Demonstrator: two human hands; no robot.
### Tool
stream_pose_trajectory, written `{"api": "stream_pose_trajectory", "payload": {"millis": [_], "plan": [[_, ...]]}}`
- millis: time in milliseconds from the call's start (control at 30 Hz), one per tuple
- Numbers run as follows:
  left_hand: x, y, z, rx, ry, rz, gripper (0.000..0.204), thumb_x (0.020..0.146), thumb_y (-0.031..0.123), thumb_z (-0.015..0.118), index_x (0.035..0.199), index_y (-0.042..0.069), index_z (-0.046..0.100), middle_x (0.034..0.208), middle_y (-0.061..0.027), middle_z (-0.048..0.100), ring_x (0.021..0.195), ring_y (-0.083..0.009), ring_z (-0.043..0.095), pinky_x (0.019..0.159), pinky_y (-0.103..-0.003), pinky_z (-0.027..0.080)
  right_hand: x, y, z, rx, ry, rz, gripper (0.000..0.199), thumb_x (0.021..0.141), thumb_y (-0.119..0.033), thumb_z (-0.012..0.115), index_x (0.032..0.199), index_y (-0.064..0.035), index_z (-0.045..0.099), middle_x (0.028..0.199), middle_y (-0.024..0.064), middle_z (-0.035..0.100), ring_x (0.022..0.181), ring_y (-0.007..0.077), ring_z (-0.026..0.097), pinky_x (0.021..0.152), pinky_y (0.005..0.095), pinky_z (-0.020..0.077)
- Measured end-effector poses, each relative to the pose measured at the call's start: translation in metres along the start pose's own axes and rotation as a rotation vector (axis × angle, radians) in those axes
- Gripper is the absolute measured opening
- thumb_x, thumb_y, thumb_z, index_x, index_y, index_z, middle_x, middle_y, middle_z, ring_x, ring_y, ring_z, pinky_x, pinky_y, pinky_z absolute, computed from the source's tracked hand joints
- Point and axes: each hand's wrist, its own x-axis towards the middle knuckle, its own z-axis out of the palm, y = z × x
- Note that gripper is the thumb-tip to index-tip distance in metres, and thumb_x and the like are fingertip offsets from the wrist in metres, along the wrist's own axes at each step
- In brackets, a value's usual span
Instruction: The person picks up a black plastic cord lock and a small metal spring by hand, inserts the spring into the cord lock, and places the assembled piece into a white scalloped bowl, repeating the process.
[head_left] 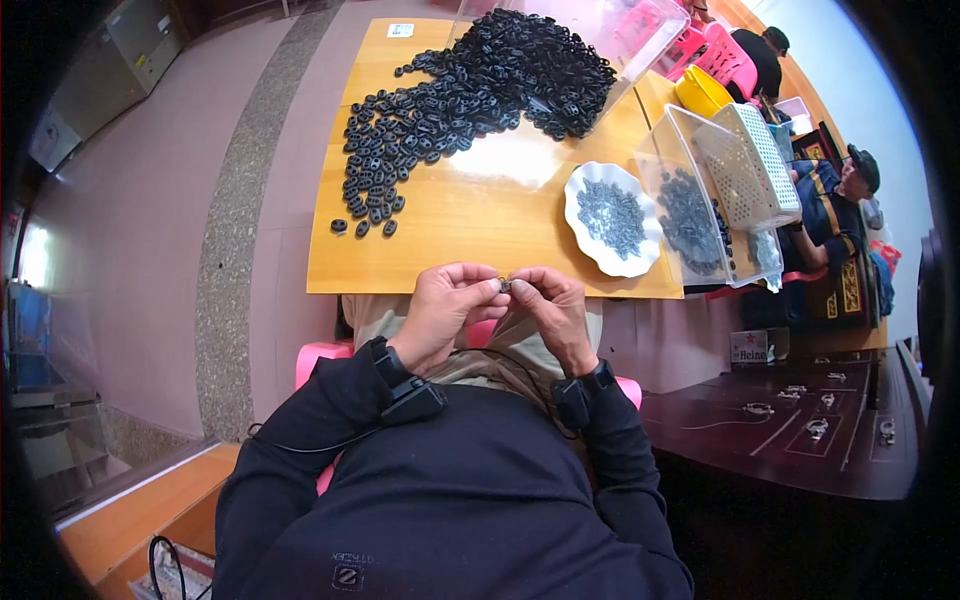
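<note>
At the table's front edge my left hand and my right hand meet fingertip to fingertip, both closed in a pinch. Between them is a small dark piece, mostly covered by the fingers; its kind is too small to make out. Across the table beyond my hands spreads a large heap of black oval pieces with two holes each, thinning into loose ones toward the near left. To the right of my hands, a white wavy-rimmed dish holds many small grey pieces.
The yellow wooden table ends just beyond my lap. At its right stand a clear plastic box with dark pieces and a white perforated basket. A yellow basin lies farther back. Another person sits at the right.
</note>
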Motion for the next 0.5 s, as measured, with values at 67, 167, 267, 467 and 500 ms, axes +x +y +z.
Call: {"api": "stream_pose_trajectory", "payload": {"millis": [67, 167, 267, 467, 500], "plan": [[-0.001, 0.001, 0.0, -0.003, -0.005, 0.0, 0.013, 0.09, 0.004, 0.061, 0.101, -0.002, 0.059, 0.089, -0.0096, 0.066, 0.079, -0.0142, 0.067, 0.075, -0.027, 0.058, 0.0, 0.002, 0.0, -0.004, -0.011, -0.009, 0.012, 0.09, -0.008, 0.063, 0.098, 0.0016, 0.065, 0.087, 0.0021, 0.067, 0.077, 0.0062, 0.06, 0.071, 0.0199, 0.0495], [-0.001, 0.0, 0.0, 0.008, -0.007, 0.002, 0.013, 0.089, 0.003, 0.061, 0.101, -0.002, 0.059, 0.089, -0.0097, 0.066, 0.079, -0.0142, 0.067, 0.075, -0.027, 0.058, 0.0, 0.002, 0.0, -0.018, -0.024, -0.021, 0.012, 0.09, -0.008, 0.063, 0.098, 0.0015, 0.065, 0.087, 0.0016, 0.067, 0.078, 0.006, 0.06, 0.071, 0.0198, 0.0493], [-0.001, 0.0, 0.001, 0.035, -0.004, 0.01, 0.013, 0.089, 0.003, 0.061, 0.1, -0.002, 0.06, 0.089, -0.0097, 0.066, 0.078, -0.0143, 0.067, 0.074, -0.027, 0.058, 0.0, 0.0, 0.0, -0.04, -0.033, -0.027, 0.012, 0.09, -0.007, 0.063, 0.098, 0.0016, 0.065, 0.087, 0.0011, 0.067, 0.078, 0.0055, 0.059, 0.071, 0.0197, 0.0489], [-0.001, -0.001, 0.001, 0.127, -0.02, 0.048, 0.012, 0.088, 0.002, 0.062, 0.099, -0.003, 0.061, 0.089, -0.0099, 0.067, 0.077, -0.0142, 0.067, 0.072, -0.026, 0.057, -0.001, -0.009, -0.004, -0.063, -0.076, -0.032, 0.01, 0.088, -0.006, 0.065, 0.094, 0.0018, 0.066, 0.085, 0.0011, 0.066, 0.078, 0.006, 0.058, 0.07, 0.0206, 0.0487], [-0.001, -0.001, 0.001, 0.16, -0.028, 0.058, 0.012, 0.088, 0.001, 0.062, 0.099, -0.003, 0.062, 0.088, -0.01, 0.067, 0.077, -0.0141, 0.067, 0.071, -0.026, 0.057, 0.0, -0.011, -0.005, -0.075, -0.092, -0.045, 0.009, 0.088, -0.005, 0.065, 0.093, 0.0021, 0.067, 0.085, 0.0018, 0.066, 0.077, 0.0068, 0.059, 0.069, 0.0211, 0.0487]]}}
